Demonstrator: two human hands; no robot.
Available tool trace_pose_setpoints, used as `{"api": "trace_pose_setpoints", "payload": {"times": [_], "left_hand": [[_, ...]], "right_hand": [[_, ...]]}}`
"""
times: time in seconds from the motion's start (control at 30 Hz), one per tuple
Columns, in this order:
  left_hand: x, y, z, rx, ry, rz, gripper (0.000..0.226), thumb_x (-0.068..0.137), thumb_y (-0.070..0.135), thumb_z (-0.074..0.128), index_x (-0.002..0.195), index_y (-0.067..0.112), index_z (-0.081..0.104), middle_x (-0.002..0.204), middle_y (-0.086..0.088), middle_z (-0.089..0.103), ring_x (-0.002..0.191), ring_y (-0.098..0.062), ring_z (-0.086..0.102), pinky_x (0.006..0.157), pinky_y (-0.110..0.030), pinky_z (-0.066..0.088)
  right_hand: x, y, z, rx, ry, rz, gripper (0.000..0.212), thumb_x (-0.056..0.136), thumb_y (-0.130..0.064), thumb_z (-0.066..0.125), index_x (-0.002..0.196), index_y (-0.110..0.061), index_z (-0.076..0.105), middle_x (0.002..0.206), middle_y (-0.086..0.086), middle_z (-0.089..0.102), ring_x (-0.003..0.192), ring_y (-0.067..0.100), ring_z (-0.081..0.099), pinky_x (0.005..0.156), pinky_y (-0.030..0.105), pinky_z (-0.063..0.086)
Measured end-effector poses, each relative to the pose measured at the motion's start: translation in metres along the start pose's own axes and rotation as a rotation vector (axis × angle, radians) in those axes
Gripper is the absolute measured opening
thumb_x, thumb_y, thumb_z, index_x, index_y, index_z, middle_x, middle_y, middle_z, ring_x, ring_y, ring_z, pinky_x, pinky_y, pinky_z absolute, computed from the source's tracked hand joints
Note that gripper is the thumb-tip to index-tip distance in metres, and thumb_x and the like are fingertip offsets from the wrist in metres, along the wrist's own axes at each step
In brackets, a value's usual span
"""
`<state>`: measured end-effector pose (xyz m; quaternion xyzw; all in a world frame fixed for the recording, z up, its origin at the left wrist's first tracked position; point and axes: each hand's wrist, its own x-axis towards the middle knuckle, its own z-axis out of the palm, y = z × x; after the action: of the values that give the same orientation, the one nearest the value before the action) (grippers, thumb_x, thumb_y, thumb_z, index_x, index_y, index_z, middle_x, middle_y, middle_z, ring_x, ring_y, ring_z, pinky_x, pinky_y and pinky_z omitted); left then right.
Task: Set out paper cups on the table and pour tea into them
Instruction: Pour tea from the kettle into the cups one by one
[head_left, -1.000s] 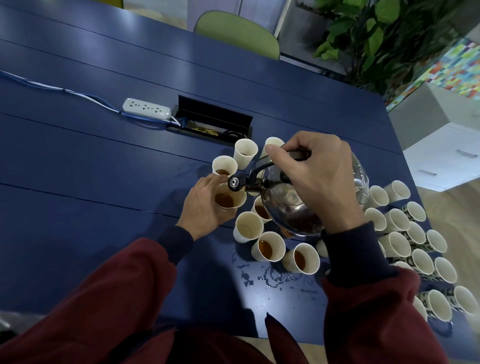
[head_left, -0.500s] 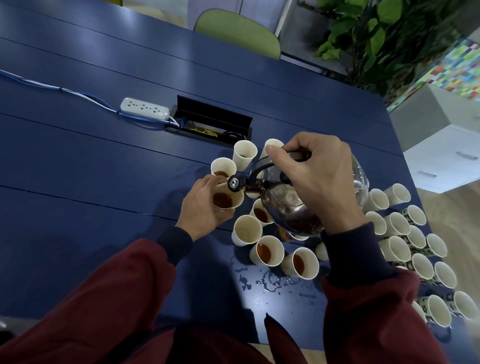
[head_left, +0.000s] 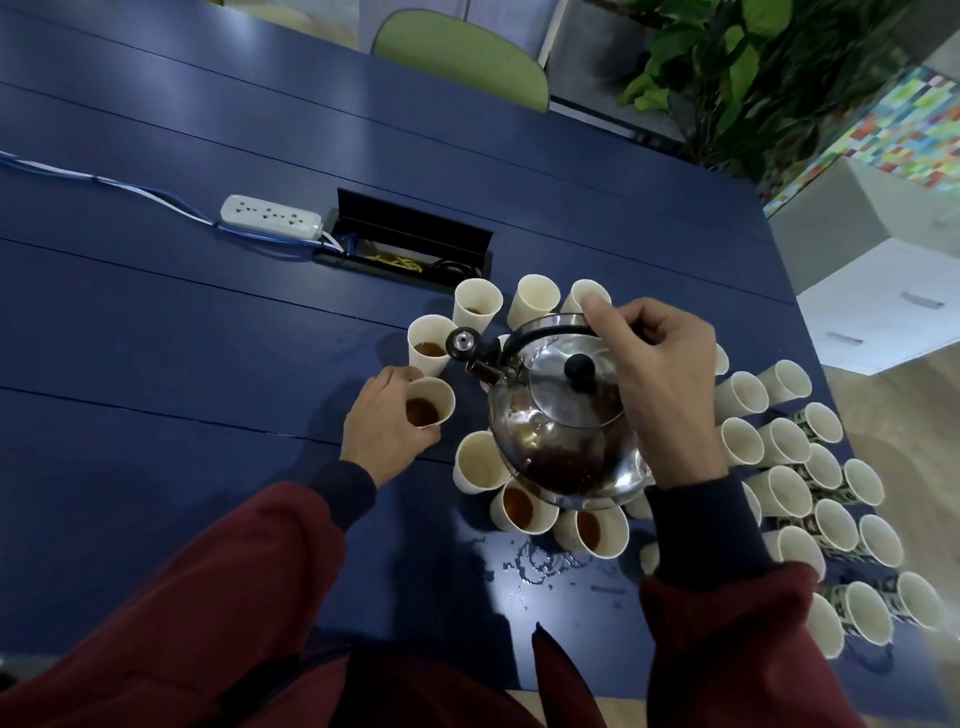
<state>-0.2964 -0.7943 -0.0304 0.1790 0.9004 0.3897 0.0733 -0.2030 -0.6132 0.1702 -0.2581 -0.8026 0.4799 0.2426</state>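
My right hand (head_left: 660, 374) grips the black handle of a shiny steel kettle (head_left: 561, 431), held above a ring of white paper cups. Its capped spout (head_left: 465, 345) points left, level, with no stream coming out. My left hand (head_left: 384, 426) wraps around a paper cup (head_left: 428, 402) that holds brown tea and stands on the blue table (head_left: 156, 364). Just beyond it another cup (head_left: 428, 345) also has tea. Two tea-filled cups (head_left: 522, 506) (head_left: 592, 527) sit near the kettle's base, beside an empty cup (head_left: 478, 462).
Several empty cups (head_left: 789, 467) crowd the table's right edge. Spilled drops (head_left: 540, 564) wet the near table. A white power strip (head_left: 270, 215) with blue cable and an open black cable box (head_left: 410, 244) lie beyond. A green chair (head_left: 462, 52) and a plant (head_left: 753, 67) stand behind.
The kettle has tipped back upright and lifted to the right, its spout off the cup. My left hand still holds the filled cup, now further from the spout.
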Motion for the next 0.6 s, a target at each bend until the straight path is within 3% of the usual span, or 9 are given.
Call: {"api": "trace_pose_setpoints", "payload": {"times": [0.27,0.43,0.5,0.6], "left_hand": [[0.006,-0.005,0.007,0.01,-0.034,0.021,0.067,0.067,0.035,0.087,0.124,0.018,0.055,0.118,0.001,0.055,0.109,-0.024,0.053,0.083,-0.034,0.042],[-0.01,0.013,0.001,0.018,0.213,0.241,0.066,0.069,0.045,0.079,0.12,0.011,0.054,0.117,-0.004,0.053,0.105,-0.022,0.051,0.083,-0.034,0.043],[-0.014,0.022,-0.003,-0.051,0.141,0.369,0.07,0.07,0.043,0.081,0.124,0.01,0.052,0.12,-0.003,0.052,0.106,-0.019,0.052,0.086,-0.032,0.045],[-0.014,0.035,-0.007,-0.014,-0.184,0.463,0.092,0.064,0.043,0.087,0.138,0.012,0.044,0.135,0.0,0.046,0.119,-0.016,0.049,0.097,-0.035,0.048]], "right_hand": [[0.001,0.012,-0.019,-0.025,0.067,-0.004,0.039,0.085,-0.039,0.076,0.062,-0.01,0.064,0.056,-0.002,0.053,0.058,0.01,0.047,0.06,0.034,0.041],[0.002,0.019,-0.031,-0.015,0.115,0.015,0.037,0.085,-0.039,0.077,0.06,-0.015,0.063,0.051,-0.012,0.05,0.055,0.007,0.044,0.06,0.029,0.039],[0.002,0.022,-0.034,0.002,0.115,0.027,0.038,0.085,-0.04,0.077,0.062,-0.013,0.065,0.054,-0.006,0.053,0.057,0.01,0.046,0.06,0.03,0.04],[0.0,0.024,-0.034,0.006,0.09,0.029,0.039,0.085,-0.043,0.077,0.063,-0.012,0.065,0.057,0.003,0.056,0.059,0.012,0.048,0.062,0.033,0.042]]}}
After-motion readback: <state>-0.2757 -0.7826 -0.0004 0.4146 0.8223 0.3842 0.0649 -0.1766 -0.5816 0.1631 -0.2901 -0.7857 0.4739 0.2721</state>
